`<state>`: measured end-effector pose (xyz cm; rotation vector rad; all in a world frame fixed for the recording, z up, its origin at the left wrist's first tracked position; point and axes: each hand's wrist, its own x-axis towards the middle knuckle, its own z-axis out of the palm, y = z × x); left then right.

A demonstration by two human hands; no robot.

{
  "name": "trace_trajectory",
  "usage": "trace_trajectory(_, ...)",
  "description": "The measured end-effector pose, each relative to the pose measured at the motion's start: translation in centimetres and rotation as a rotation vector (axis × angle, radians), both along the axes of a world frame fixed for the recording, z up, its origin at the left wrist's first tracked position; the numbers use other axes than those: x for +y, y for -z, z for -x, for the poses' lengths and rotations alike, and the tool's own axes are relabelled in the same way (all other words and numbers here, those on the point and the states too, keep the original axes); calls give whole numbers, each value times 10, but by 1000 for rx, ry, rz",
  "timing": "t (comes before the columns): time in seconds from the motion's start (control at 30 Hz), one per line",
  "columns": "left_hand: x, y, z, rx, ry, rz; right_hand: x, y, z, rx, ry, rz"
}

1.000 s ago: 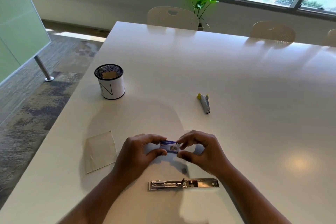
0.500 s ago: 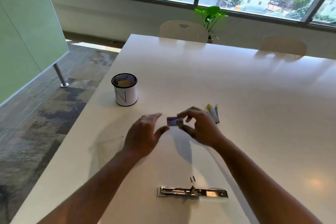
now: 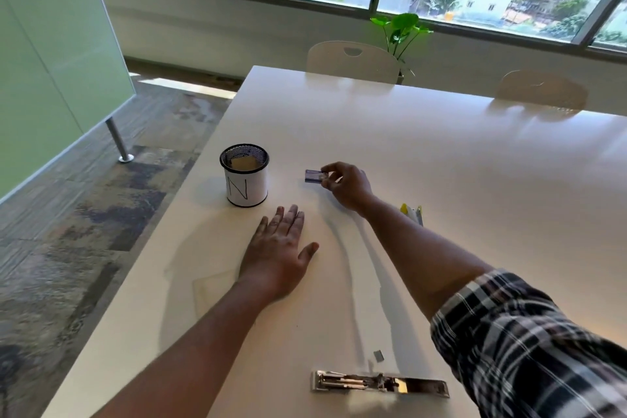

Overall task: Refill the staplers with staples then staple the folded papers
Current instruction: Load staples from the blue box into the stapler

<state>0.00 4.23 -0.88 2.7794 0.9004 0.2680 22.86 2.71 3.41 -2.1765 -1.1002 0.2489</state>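
Observation:
My right hand pinches a small blue staple box, held out just above the white table, to the right of the cup. My left hand lies flat on the table with fingers straight, holding nothing. A metal stapler lies opened out flat near the front edge, with a small strip of staples just behind it. A second stapler, yellow and white, shows partly behind my right forearm. A folded paper lies under my left wrist, partly covered.
A black mesh cup with a white band marked N stands at the table's left side, something tan inside it. Chairs line the far edge. The table's left edge drops to the carpeted floor.
My right hand has carried the staple box away from me toward the cup. My left hand let go of the box and came down flat on the table.

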Motion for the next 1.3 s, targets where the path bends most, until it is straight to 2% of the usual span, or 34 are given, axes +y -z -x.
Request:
trace_trajectory(0.3, 4, 3, 0, -13, 0, 12, 23, 3, 1, -76, -11, 125)
trace_trajectory(0.43, 5, 1, 3, -29, 7, 17, 10, 3, 7, -23, -23, 94)
trace_trajectory(0.57, 4, -1, 4, -24, 9, 32, -37, 9, 18, 127, -49, 0)
trace_trajectory(0.7, 5, -3, 6, -32, 16, 54, -109, 20, 33, 106, -73, -72)
trace_trajectory(0.93, 6, -3, 7, -95, 20, 61, -241, 18, 61, 119, -385, 3)
trace_trajectory(1.17, 3, -21, 22, -76, 84, 123, -268, 11, 95, 54, -471, 17)
trace_trajectory(1.3, -29, -32, 60, -283, 195, 264, -268, 13, 94, -5, -512, 42)
